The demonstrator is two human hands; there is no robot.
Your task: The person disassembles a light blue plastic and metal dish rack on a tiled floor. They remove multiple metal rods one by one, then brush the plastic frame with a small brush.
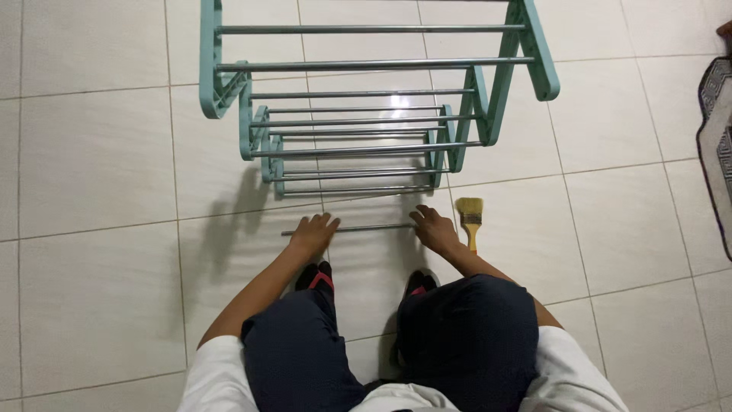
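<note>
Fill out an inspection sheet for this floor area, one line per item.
Surface: pale tiled floor, glossy.
Job's things: loose metal rod lying flat in front of teal tiered rack with metal rails.
Clutter: paintbrush beside the right hand.
Grippers: left hand and right hand rest on the rod, one toward each end; fingers spread, grip unclear.
Cables: nothing seen.
Surroundings: patterned rug at right edge.

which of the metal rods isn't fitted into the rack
The loose metal rod lying flat on the tiled floor, with the left hand and right hand on it. All the others span the teal rack.
</note>
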